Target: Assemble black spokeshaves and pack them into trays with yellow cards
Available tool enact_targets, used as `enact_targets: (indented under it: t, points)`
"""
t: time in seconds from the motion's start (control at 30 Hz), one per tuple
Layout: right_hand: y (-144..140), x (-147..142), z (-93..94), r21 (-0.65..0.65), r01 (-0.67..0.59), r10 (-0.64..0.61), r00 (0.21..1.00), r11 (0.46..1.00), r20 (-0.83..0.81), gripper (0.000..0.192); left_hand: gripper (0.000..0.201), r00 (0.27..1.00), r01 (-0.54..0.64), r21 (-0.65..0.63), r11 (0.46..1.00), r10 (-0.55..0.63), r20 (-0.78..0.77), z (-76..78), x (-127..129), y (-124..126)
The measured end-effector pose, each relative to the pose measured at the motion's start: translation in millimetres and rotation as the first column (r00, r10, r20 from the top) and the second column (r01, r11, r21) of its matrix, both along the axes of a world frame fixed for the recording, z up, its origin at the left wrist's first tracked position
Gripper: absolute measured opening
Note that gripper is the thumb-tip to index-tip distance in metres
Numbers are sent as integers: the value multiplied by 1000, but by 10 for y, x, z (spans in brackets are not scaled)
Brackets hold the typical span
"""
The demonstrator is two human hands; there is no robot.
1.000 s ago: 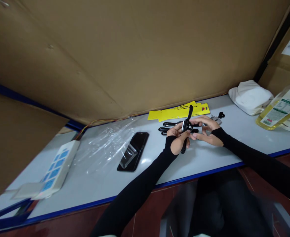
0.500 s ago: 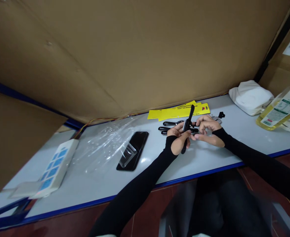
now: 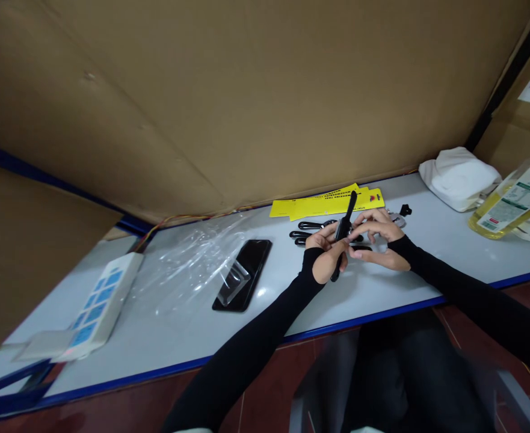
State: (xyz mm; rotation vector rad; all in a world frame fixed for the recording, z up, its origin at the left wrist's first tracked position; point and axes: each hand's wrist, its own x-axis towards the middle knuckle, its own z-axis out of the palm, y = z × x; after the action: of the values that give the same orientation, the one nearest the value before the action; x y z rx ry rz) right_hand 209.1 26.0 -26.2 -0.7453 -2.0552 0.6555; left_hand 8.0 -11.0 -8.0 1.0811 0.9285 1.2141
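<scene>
A slim black tool (image 3: 343,231), long and narrow, stands tilted with its upper end leaning toward the yellow cards (image 3: 325,204), which lie just behind it. Its lower end points down at the surface (image 3: 382,288). More black loop-handled pieces (image 3: 307,231) lie flat just left of it.

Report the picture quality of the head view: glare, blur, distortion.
Head view: glare spots on the white table beside the black phone and on the clear plastic sheet; wide-angle distortion tilts the table edge; lower corners blur. The left hand and right hand on the black tool are fairly sharp but small.
</scene>
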Motion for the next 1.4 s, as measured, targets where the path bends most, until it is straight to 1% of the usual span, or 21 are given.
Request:
enact_targets:
  t: [0.07, 0.2, 0.3, 0.4, 0.43, 0.5, 0.57, 0.67, 0.73, 0.77, 0.83, 0.93, 1.0, 1.07, 1.1, 1.17, 1.2, 1.27, 1.3, 1.37, 1.4]
  points:
    - [3, 11, 8, 35, 15, -16, 999, 999, 35, 39, 52, 1000, 13, 2, 1000, -13, -6, 7, 2, -1]
    - [-11, -4, 24, -41, 70, -71, 997, 997, -18, 30, 52, 1000, 5, 9, 1000, -5, 6, 2, 2, -1]
    - [-16, -5, 29, -51, 26, -27, 999, 998, -18, 24, 56, 1000, 0, 4, 1000, 0, 1, -9, 2, -5]
    - [-9, 20, 31, -23, -11, 11, 1000, 1000, -25, 38, 52, 1000, 8, 6, 1000, -8, -12, -4, 6, -8]
    - [-8, 26, 32, -27, -2, 1, 999, 1000, -39, 36, 50, 1000, 4, 8, 1000, -4, -8, -1, 6, -7]
    - [-14, 28, 35, -48, 24, -27, 998, 999, -62, 25, 46, 1000, -11, 13, 1000, 10, 11, -1, 4, -1]
    - [-22, 22, 35, -44, 28, -30, 999, 999, -44, 30, 45, 1000, -14, 8, 1000, 13, 21, -15, 2, 7]
    - [-19, 24, 33, 11, 2, -2, 1000, 1000, 14, 24, 48, 999, -15, -1, 1000, 15, 31, -47, 5, 16]
    - [-12, 32, 32, 32, 17, -18, 1000, 999, 13, 37, 47, 999, -23, 5, 1000, 23, 33, -55, 10, 18]
    - [-11, 34, 33, 33, 32, -32, 999, 999, 2, 36, 46, 999, -26, 8, 1000, 25, 32, -53, 11, 17]
    - [-16, 30, 37, 12, 52, -52, 998, 999, -21, 23, 43, 999, -23, 9, 1000, 23, 27, -44, 9, 13]
    - [-31, 18, 55, -28, 24, -25, 1000, 999, -17, 28, 45, 999, -20, 1, 1000, 20, 33, -47, 9, 4]
    - [-36, 24, 71, -35, -16, 15, 1000, 999, -7, 22, 49, 999, -12, 0, 1000, 12, 36, -62, 17, -2]
    - [-37, 40, 84, -22, -51, 51, 999, 998, -7, 23, 53, 1000, -2, 5, 1000, 1, 30, -74, 25, -3]
    - [-38, 47, 87, -15, -54, 53, 999, 998, -11, 25, 53, 1000, -2, 11, 1000, 2, 27, -75, 26, -2]
    - [-45, 49, 88, -5, -15, 15, 1000, 1000, -22, 18, 52, 999, -20, 26, 999, 19, 31, -67, 19, 5]
    - [-50, 43, 86, -5, 16, -16, 999, 1000, -29, 18, 52, 999, -33, 31, 999, 32, 37, -61, 11, 10]
    - [-63, 26, 82, -1, 51, -51, 998, 999, -25, 34, 53, 998, -42, 23, 999, 41, 37, -55, -3, 16]
    - [-68, 18, 82, 5, 46, -46, 999, 999, -9, 36, 54, 999, -41, 16, 999, 40, 35, -56, -6, 17]
    - [-73, 12, 88, 25, 25, -26, 999, 999, 36, 22, 54, 999, -30, 5, 1000, 29, 31, -68, 0, 11]
    - [-73, 13, 94, 36, 23, -25, 999, 999, 49, 24, 53, 999, -24, 2, 1000, 24, 30, -75, 9, 7]
